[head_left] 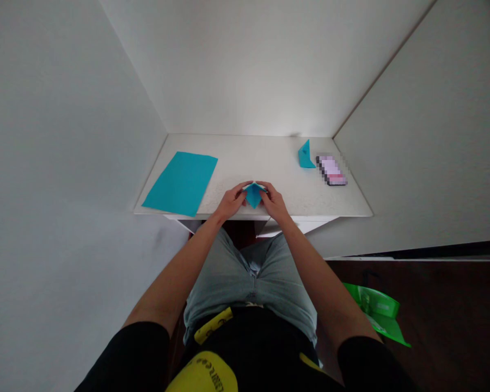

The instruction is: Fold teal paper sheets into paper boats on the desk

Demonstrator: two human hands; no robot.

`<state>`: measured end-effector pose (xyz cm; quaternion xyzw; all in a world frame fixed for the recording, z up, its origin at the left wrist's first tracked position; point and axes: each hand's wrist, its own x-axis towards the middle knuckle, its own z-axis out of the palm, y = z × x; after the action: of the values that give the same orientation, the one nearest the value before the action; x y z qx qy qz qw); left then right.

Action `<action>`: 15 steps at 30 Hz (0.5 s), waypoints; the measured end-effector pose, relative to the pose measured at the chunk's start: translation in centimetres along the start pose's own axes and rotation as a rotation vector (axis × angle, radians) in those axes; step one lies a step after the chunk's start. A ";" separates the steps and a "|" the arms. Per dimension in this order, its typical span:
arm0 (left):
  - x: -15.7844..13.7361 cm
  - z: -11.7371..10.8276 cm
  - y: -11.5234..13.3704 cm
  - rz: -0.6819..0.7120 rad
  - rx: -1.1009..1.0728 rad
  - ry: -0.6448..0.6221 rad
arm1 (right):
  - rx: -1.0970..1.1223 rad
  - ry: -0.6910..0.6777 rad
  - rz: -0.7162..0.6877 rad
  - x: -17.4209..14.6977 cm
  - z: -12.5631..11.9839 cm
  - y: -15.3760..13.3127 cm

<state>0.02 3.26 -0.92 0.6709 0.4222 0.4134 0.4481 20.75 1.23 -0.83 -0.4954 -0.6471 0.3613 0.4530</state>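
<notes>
A small folded piece of blue paper, roughly diamond-shaped, is held between my two hands close to the desk's front edge. My left hand grips its left side, fingers along the top and thumb on the near face. On its right side, my right hand pinches it in much the same way. To the left lies a flat blue sheet of paper, its near corner reaching past the front edge. Another folded blue paper shape with a pointed top stands at the back right.
The white desk is hemmed in by walls at the back and both sides. A phone, blurred by pixels, lies at the right. Below, a green plastic object is on the dark floor at the lower right.
</notes>
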 end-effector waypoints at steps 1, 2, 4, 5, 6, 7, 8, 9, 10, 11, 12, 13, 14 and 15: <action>0.0 0.0 0.0 0.005 -0.023 0.007 | 0.022 0.005 0.007 0.0 0.0 0.2; 0.1 -0.1 0.0 0.007 -0.051 0.013 | 0.044 0.005 0.013 0.1 -0.1 0.4; 0.2 -0.2 -0.1 -0.006 -0.108 0.027 | 0.079 0.003 0.027 0.2 -0.1 0.8; 0.2 -0.3 -0.1 -0.017 -0.131 0.033 | 0.092 0.004 0.037 0.3 -0.1 1.1; 0.2 -0.3 -0.1 -0.029 -0.148 0.035 | 0.101 0.009 0.046 0.3 -0.1 1.3; 0.2 -0.4 -0.1 -0.039 -0.158 0.035 | 0.107 0.014 0.051 0.4 -0.2 1.5; 0.3 -0.4 -0.1 -0.046 -0.164 0.034 | 0.113 0.019 0.051 0.4 -0.2 1.6; 0.3 -0.4 -0.2 -0.050 -0.166 0.034 | 0.118 0.022 0.045 0.4 -0.3 1.8; 0.3 -0.4 -0.3 -0.053 -0.166 0.036 | 0.120 0.020 0.031 0.4 -0.3 1.9; 0.3 -0.4 -0.4 -0.054 -0.167 0.038 | 0.120 0.011 0.013 0.4 -0.4 1.9; 0.3 -0.3 -0.5 -0.054 -0.171 0.039 | 0.122 -0.001 -0.002 0.4 -0.4 1.9; 0.3 -0.2 -0.7 -0.054 -0.178 0.038 | 0.127 -0.011 -0.009 0.4 -0.4 2.0; 0.3 -0.2 -0.9 -0.053 -0.187 0.033 | 0.136 -0.015 -0.008 0.4 -0.3 2.0; 0.3 -0.1 -1.0 -0.054 -0.195 0.028 | 0.148 -0.015 0.002 0.4 -0.3 2.0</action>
<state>-0.20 3.83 -1.79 0.6064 0.4041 0.4496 0.5166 21.59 2.08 -2.51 -0.4585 -0.6217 0.4123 0.4830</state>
